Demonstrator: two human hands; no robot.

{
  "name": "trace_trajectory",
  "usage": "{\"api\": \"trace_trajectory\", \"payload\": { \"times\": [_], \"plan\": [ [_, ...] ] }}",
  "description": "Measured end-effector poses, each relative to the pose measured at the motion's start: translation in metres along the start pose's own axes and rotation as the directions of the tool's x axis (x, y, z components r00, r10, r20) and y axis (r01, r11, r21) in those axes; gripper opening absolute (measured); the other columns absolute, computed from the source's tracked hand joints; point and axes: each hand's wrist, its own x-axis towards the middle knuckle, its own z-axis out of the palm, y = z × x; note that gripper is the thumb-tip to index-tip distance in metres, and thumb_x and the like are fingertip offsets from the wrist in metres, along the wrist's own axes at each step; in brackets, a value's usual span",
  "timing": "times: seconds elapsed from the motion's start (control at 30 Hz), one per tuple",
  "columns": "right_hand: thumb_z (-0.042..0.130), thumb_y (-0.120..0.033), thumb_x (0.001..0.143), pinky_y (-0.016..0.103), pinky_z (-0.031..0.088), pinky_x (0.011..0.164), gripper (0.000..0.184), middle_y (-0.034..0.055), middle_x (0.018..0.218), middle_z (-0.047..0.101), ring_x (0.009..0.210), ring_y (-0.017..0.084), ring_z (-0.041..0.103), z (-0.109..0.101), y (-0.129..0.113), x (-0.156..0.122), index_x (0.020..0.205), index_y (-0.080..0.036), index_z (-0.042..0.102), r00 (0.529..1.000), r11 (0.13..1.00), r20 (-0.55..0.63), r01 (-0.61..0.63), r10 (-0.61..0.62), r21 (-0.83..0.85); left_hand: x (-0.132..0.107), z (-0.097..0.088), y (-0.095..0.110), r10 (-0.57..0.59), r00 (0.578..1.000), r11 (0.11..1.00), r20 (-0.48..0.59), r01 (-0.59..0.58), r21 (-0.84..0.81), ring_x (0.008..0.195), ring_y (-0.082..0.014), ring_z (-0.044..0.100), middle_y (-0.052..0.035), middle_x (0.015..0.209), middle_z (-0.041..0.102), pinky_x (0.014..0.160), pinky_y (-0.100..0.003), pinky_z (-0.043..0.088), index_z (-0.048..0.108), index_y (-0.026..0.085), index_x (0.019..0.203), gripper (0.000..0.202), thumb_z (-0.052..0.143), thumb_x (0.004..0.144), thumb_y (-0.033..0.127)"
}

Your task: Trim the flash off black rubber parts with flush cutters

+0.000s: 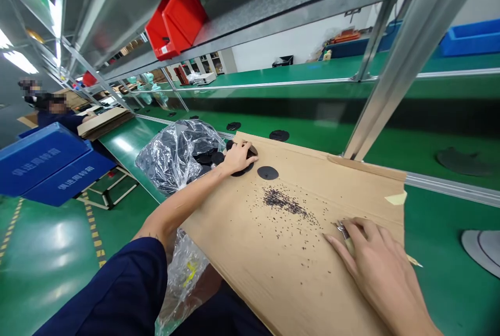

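My left hand (237, 158) reaches to the far left edge of a cardboard sheet (230, 242), its fingers curled over a black disc (244, 170) beside a clear plastic bag (166, 156) of black discs. Another flat black disc (267, 173) lies alone on the cardboard, just right of that hand. Nearer to me is a scattered heap of tiny black bits (283, 200). My right hand (377, 260) rests on the cardboard's right side, closed around a small tool with a metal tip (342, 229). Most of the tool is hidden under the fingers.
Behind the cardboard, several black pieces (279, 135) lie on the green bench. A metal post (406, 60) rises at right, below an overhead shelf with a red bin (177, 18). Blue crates (50, 164) stand at left, near another person (58, 112). A grey curved piece (482, 247) lies far right.
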Motion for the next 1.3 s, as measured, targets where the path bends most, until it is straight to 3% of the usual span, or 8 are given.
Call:
{"api": "trace_trajectory", "payload": {
  "times": [0.13,0.33,0.53,0.63,0.8,0.93,1.1,1.3],
  "plan": [
    [0.019,-0.052,0.107,0.041,0.045,0.075,0.063,0.0186,0.101,0.064,0.092,0.033,0.059,0.000,0.000,-0.001,0.104,-0.011,0.067,1.000,1.000,0.015,-0.009,0.009,-0.012,-0.016,-0.015,-0.010,0.095,0.995,0.996,0.016,-0.095,0.005,0.129,-0.0294,0.054,-0.0111,0.146,0.049,0.104,-0.040,0.050,0.046,0.026,0.143,0.055,0.056,0.095,0.049],
    [0.021,-0.049,0.107,0.042,0.044,0.076,0.061,0.0194,0.103,0.062,0.093,0.033,0.059,0.006,0.000,-0.005,0.102,-0.010,0.067,1.000,1.000,-0.021,-0.006,0.006,-0.017,-0.029,-0.035,-0.085,-0.095,0.986,0.981,0.138,0.069,0.183,0.102,-0.0244,0.068,-0.0118,0.106,0.069,0.094,-0.042,0.054,0.066,0.013,0.111,0.032,0.047,0.102,0.036],
    [0.018,-0.051,0.107,0.043,0.045,0.075,0.063,0.0192,0.102,0.062,0.093,0.033,0.058,0.008,0.000,-0.005,0.104,-0.010,0.067,1.000,1.000,-0.030,-0.005,0.005,-0.009,-0.009,-0.034,-0.138,-0.233,0.962,0.927,0.139,0.177,0.329,0.147,-0.0367,0.035,-0.0256,0.155,0.038,0.119,-0.053,0.032,0.043,0.007,0.146,0.063,0.061,0.092,0.035],
    [0.019,-0.052,0.107,0.043,0.045,0.074,0.063,0.0189,0.102,0.062,0.093,0.033,0.058,0.007,0.001,-0.005,0.103,-0.011,0.067,1.000,1.000,-0.017,0.000,0.000,0.005,0.014,-0.034,-0.148,-0.286,0.948,0.911,0.137,0.225,0.345,0.155,-0.0388,0.015,-0.0267,0.164,0.018,0.124,-0.052,0.022,0.023,0.004,0.156,0.084,0.063,0.087,0.034],
    [0.021,-0.052,0.106,0.043,0.046,0.073,0.061,0.0185,0.100,0.063,0.090,0.033,0.059,0.005,0.003,-0.003,0.104,-0.012,0.067,1.000,1.000,-0.005,-0.007,0.007,0.013,0.048,-0.039,-0.162,-0.396,0.899,0.886,0.188,0.320,0.337,0.151,-0.0478,0.020,-0.0238,0.166,0.016,0.115,-0.067,0.029,0.010,0.015,0.160,0.112,0.073,0.076,0.053],
    [0.022,-0.053,0.106,0.046,0.048,0.075,0.061,0.0195,0.101,0.063,0.090,0.034,0.059,0.007,0.003,0.001,0.104,-0.011,0.067,1.000,1.000,-0.010,0.006,-0.006,0.020,0.059,-0.041,-0.172,-0.416,0.881,0.887,0.226,0.338,0.315,0.151,-0.0448,0.024,-0.0207,0.166,0.020,0.116,-0.060,0.035,0.008,0.019,0.160,0.120,0.076,0.070,0.059],
    [0.022,-0.054,0.105,0.048,0.049,0.077,0.061,0.0202,0.104,0.063,0.090,0.035,0.060,0.007,0.002,0.002,0.105,-0.011,0.065,1.000,0.999,0.001,0.016,-0.016,0.030,0.060,-0.036,-0.174,-0.362,0.896,0.916,0.257,0.291,0.276,0.142,-0.0374,0.045,-0.0195,0.157,0.041,0.116,-0.047,0.039,0.009,0.018,0.160,0.112,0.074,0.073,0.048],
    [0.019,-0.053,0.106,0.045,0.049,0.074,0.063,0.0195,0.101,0.064,0.088,0.034,0.060,0.007,0.002,0.001,0.101,-0.011,0.065,0.999,1.000,-0.023,0.028,-0.028,-0.012,0.048,-0.037,-0.174,-0.248,0.932,0.957,0.265,0.192,0.218,0.127,-0.0301,0.060,-0.0117,0.137,0.062,0.109,-0.041,0.045,0.037,0.024,0.150,0.077,0.068,0.083,0.049]
  ]
}}
